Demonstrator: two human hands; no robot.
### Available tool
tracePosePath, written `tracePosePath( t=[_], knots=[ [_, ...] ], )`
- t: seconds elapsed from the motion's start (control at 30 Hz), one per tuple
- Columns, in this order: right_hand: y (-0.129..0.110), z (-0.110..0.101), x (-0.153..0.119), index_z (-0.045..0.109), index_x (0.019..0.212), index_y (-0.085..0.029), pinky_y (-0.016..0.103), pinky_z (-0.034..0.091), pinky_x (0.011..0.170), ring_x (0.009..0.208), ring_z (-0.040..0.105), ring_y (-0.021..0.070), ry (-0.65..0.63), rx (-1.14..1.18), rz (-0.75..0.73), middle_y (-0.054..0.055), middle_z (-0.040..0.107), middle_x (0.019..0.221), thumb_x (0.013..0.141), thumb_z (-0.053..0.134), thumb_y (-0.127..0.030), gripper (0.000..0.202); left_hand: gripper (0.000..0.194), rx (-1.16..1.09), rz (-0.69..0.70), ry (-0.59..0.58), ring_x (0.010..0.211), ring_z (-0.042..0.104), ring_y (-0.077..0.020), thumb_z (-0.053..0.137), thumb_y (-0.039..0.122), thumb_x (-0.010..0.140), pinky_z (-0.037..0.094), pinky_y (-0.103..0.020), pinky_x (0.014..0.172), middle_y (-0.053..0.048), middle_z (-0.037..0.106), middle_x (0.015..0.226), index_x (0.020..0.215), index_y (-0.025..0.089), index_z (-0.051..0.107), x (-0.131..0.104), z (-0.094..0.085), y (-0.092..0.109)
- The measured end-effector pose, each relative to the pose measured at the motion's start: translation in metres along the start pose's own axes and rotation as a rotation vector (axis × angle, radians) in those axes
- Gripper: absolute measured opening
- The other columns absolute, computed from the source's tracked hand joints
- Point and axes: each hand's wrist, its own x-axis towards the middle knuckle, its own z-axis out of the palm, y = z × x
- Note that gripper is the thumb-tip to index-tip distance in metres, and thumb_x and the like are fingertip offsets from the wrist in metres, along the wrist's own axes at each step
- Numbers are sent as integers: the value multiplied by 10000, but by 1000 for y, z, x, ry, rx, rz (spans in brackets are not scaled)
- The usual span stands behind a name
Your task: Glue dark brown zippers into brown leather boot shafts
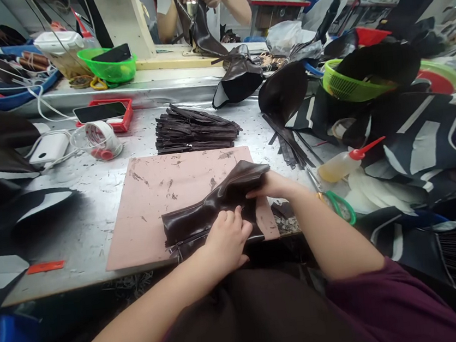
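A dark brown leather boot upper (192,219) lies on its side on a pink board (151,185) at the table's front edge. My left hand (229,236) is on its lower right part, with fingers curled together against the leather. At the upper's right end, my right hand (270,184) grips the raised flap, its fingers partly hidden under the leather. A zipper strip runs along the near side of the upper. Behind the board sits a stack of dark zippers (194,128).
Right of the board are a glue bottle (338,166), green-handled scissors (341,207) and piled leather pieces (422,138). Red tray (129,119) with a phone and a clear cup (101,140) stand at left. Across the bench, another person holds a boot at a machine.
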Motion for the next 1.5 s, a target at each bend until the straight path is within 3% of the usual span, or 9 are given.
tracePosePath(
  t=[0.47,0.73,0.9,1.03,1.17,1.2,1.23,1.37,1.5],
  knots=[
    [30,10,-8,556,1137,-233,407,365,970,1162,458,258,109,-277,-80,69,560,1202,606,721,-281,558,616,-39,-11,37,915,492,-289,638,521,637,345,-389,743,-210,358,1343,1086,118,513,-3,2,-4],
    [51,-30,-1,586,771,-197,345,455,655,701,590,221,188,-356,310,40,636,743,519,743,-275,308,554,-141,-53,152,1165,426,-258,597,439,715,372,-347,906,-154,458,1278,1149,111,494,-23,14,-12],
    [58,-35,11,546,637,-189,278,420,536,495,532,153,274,-270,407,-49,524,466,449,689,-80,260,422,-94,-60,222,917,535,-226,548,320,778,425,-346,761,-120,574,1021,1146,120,497,-51,16,-16],
    [40,-40,-2,501,636,-191,257,400,505,501,518,133,467,-156,359,-31,521,510,615,579,-228,89,280,-46,-75,346,867,542,-205,435,288,849,419,-332,724,-97,598,933,1044,129,559,-86,25,-19],
    [0,-25,-36,385,718,-230,218,321,409,417,418,96,1111,318,-5,-55,444,517,756,407,-365,141,271,-22,-148,453,1023,519,-207,421,320,864,385,-340,864,-80,603,1057,1010,163,587,-102,39,-19],
    [-12,-13,-44,383,721,-236,210,304,392,394,397,91,1154,440,-138,-61,436,504,757,416,-371,144,268,-24,-162,458,1076,497,-209,420,330,865,363,-346,906,-76,588,1110,1006,175,588,-103,42,-19],
    [-23,3,-51,403,712,-235,210,313,388,392,411,94,1060,482,-225,-52,454,500,774,394,-386,163,266,-30,-173,451,1119,475,-210,417,342,866,344,-353,937,-74,569,1155,997,186,589,-102,44,-19],
    [-50,74,-59,535,760,-213,264,471,556,603,580,140,185,390,-196,15,598,687,818,405,-384,222,268,-59,-194,375,1161,455,-207,404,375,870,321,-372,972,-75,534,1220,999,212,574,-98,49,-19],
    [-47,109,-49,487,745,-209,260,456,574,586,576,140,44,206,-159,4,594,659,838,384,-346,194,264,-38,-196,375,1122,494,-213,422,382,861,333,-379,958,-96,549,1200,1007,214,565,-98,53,-18]
  ],
)
